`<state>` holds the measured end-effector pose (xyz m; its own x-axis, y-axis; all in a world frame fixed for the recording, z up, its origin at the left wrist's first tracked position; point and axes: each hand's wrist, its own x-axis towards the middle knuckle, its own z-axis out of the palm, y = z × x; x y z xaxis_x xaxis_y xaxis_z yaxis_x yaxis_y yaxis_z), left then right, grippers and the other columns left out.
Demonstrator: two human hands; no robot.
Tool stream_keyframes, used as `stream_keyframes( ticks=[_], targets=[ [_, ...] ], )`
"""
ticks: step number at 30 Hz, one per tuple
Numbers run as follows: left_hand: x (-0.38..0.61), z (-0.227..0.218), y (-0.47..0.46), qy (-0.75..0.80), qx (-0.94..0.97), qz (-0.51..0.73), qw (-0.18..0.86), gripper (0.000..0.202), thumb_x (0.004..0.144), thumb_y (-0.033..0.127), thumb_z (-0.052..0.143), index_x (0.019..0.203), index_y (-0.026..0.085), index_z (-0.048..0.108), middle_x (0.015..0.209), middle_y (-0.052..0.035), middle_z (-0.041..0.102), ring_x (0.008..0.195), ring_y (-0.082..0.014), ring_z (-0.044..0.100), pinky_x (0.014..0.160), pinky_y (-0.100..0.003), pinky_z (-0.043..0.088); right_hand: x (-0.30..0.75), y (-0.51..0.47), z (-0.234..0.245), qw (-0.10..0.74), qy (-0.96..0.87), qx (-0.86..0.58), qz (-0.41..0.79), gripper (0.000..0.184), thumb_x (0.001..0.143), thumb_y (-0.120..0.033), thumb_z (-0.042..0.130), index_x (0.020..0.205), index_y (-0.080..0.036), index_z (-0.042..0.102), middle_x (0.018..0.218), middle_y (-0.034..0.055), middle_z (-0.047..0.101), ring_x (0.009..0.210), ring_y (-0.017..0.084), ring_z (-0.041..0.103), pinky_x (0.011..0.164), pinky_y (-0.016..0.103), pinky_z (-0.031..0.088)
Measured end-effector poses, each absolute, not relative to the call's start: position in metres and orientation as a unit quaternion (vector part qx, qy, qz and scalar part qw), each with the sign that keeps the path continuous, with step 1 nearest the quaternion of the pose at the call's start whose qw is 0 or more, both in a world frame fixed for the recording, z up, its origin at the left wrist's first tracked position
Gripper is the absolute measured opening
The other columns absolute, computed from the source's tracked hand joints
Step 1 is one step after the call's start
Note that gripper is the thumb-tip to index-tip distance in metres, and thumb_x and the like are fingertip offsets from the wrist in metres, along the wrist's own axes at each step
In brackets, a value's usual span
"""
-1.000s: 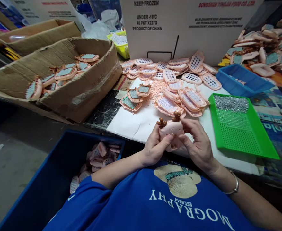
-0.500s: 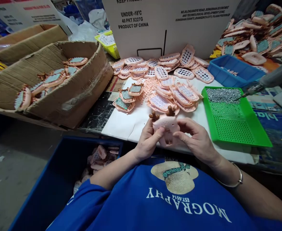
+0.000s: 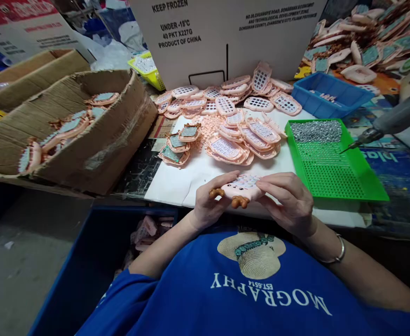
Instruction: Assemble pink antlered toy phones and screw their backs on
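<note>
Between both hands is a pink toy phone (image 3: 243,190) with brown antlers, a small face and coloured buttons on its upper side. Its antlers point down toward my shirt. My left hand (image 3: 208,200) grips the antler end on the left, fingers on top. At the right edge, my right hand (image 3: 289,199) pinches the toy between thumb and fingers. Just beyond lie pink shells with button holes (image 3: 225,148) in a heap. Left of them sits a small stack of pink halves with green circuit boards (image 3: 174,156), beside loose pink button pieces (image 3: 210,128).
A green tray of screws (image 3: 338,175) stands at the right, with a screwdriver (image 3: 369,134) tip hanging over it. Behind is a blue basket (image 3: 331,105). A cardboard box (image 3: 121,135) of halves stands left; a blue bin (image 3: 82,261) sits below the table edge.
Both hands have turned the toy phone over: its screw-hole back showed before, and now its face and buttons show. The view has shifted slightly.
</note>
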<state>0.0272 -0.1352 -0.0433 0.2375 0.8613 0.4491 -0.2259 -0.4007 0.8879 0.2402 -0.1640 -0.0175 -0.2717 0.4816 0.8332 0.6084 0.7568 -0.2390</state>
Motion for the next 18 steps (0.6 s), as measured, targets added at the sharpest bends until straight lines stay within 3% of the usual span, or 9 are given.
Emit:
stream_keyframes(
  ticks=[5, 13, 18],
  targets=[
    [0.024, -0.047, -0.130, 0.167, 0.645, 0.575, 0.475, 0.033, 0.084, 0.040, 0.075, 0.114, 0.026, 0.075, 0.124, -0.0118, 0.072, 0.116, -0.0278, 0.069, 0.097, -0.043, 0.057, 0.245, -0.164, -0.031, 0.486, -0.796, -0.354, -0.070, 0.047, 0.089, -0.011, 0.068, 0.133, -0.023, 0.057, 0.110, 0.0117, 0.069, 0.103, 0.026, 0.068, 0.086, 0.043, 0.060],
    [0.023, -0.039, -0.137, 0.232, 0.557, 0.561, 0.567, 0.032, 0.071, 0.043, 0.085, 0.096, 0.025, 0.080, 0.110, -0.0088, 0.078, 0.108, -0.0294, 0.072, 0.098, -0.044, 0.056, 0.253, -0.166, -0.035, 0.484, -0.817, -0.299, -0.099, 0.047, 0.090, -0.008, 0.064, 0.135, -0.020, 0.059, 0.101, 0.0102, 0.074, 0.101, 0.026, 0.070, 0.081, 0.042, 0.063],
    [0.031, -0.026, -0.138, 0.260, 0.543, 0.500, 0.622, 0.043, 0.065, 0.031, 0.089, 0.104, 0.024, 0.074, 0.116, -0.0087, 0.076, 0.120, -0.0320, 0.065, 0.104, -0.043, 0.051, 0.239, -0.173, -0.026, 0.477, -0.797, -0.358, 0.095, 0.024, 0.093, -0.018, 0.065, 0.117, -0.020, 0.064, 0.091, 0.0060, 0.072, 0.079, 0.019, 0.070, 0.066, 0.031, 0.060]
  ],
)
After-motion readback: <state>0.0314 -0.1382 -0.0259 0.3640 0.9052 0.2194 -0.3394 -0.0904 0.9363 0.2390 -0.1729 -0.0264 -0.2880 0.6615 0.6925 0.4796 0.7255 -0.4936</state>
